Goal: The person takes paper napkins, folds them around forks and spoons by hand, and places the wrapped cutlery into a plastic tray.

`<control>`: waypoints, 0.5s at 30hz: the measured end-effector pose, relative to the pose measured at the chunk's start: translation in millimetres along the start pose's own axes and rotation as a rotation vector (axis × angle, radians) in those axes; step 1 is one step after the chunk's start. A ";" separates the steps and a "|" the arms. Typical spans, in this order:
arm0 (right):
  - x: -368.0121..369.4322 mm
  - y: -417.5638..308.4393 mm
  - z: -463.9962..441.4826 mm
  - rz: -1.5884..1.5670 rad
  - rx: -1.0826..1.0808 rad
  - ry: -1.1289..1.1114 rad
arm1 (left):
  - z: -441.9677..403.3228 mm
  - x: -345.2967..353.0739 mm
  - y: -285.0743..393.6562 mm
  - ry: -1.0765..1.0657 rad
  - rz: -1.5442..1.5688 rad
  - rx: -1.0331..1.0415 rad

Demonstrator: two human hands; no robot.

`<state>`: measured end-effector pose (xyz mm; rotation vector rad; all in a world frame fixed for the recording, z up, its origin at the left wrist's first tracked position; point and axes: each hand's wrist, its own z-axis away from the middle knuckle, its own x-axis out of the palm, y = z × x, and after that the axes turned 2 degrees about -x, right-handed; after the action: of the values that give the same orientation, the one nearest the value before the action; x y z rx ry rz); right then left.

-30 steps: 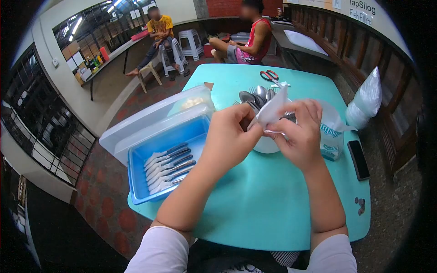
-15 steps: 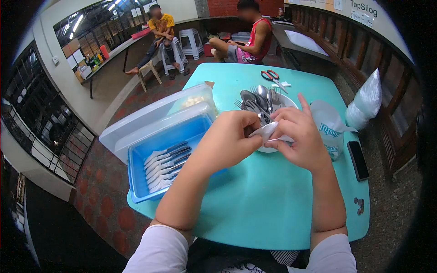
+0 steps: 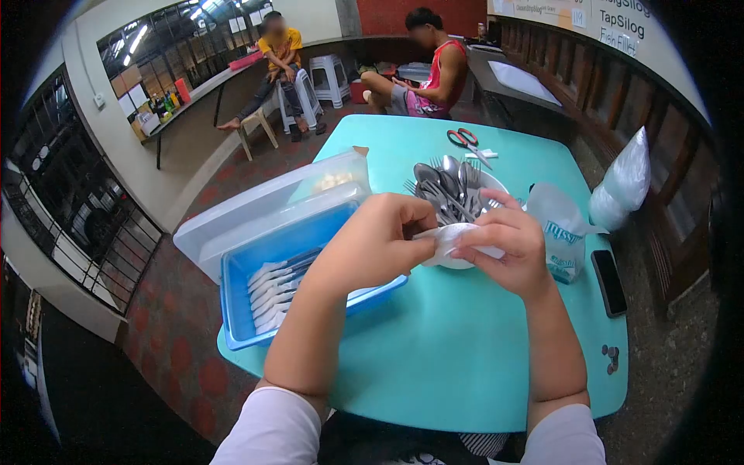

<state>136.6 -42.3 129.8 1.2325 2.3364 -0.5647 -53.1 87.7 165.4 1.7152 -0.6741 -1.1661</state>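
Observation:
A white tissue (image 3: 453, 239) is pinched between my left hand (image 3: 384, 240) and my right hand (image 3: 508, 240), in front of a white bowl (image 3: 496, 184). Spoons and forks (image 3: 446, 186) stand and lean in that bowl, partly hidden by my fingers. Whether cutlery is inside the tissue cannot be made out. To the left, a blue tray (image 3: 236, 310) holds several wrapped utensils (image 3: 271, 298), with my left forearm covering part of it. A plastic pack of tissues (image 3: 563, 236) stands right of my right hand.
Scissors (image 3: 473, 146) lie behind the bowl on the turquoise table (image 3: 434, 349). A clear lid (image 3: 232, 209) leans behind the tray. A phone (image 3: 609, 283) and coins (image 3: 611, 358) rest at the right edge, near a plastic bag (image 3: 620, 182). Two people sit at the back.
The raised tissue has come down and is folded lower between my fingers. My hands have moved slightly down. The view has shifted a little.

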 end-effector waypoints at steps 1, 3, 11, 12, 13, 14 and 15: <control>3.9 1.2 0.9 -0.024 0.008 0.035 | -0.5 -0.3 -0.9 0.007 0.002 0.014; 9.2 -2.5 -0.1 -0.092 0.101 0.087 | 0.0 -1.0 -2.0 0.025 -0.016 0.043; 15.1 -7.0 3.7 -0.501 0.637 0.041 | 6.0 -0.4 3.8 0.181 -0.414 0.396; 11.5 -4.9 3.7 -0.562 0.717 -0.020 | 7.3 1.6 6.1 0.203 -0.463 0.434; 5.4 -1.3 2.8 -0.623 0.797 -0.082 | 8.5 4.8 8.1 0.225 -0.512 0.472; 0.6 1.4 2.1 -0.683 0.877 -0.144 | 8.8 7.3 8.9 0.247 -0.561 0.510; -2.4 2.8 2.2 -0.707 0.888 -0.168 | 7.9 9.1 8.2 0.249 -0.579 0.532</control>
<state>140.6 -43.6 128.9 0.5270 2.3780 -1.9988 -56.2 73.8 168.2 2.5764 -0.3504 -1.1799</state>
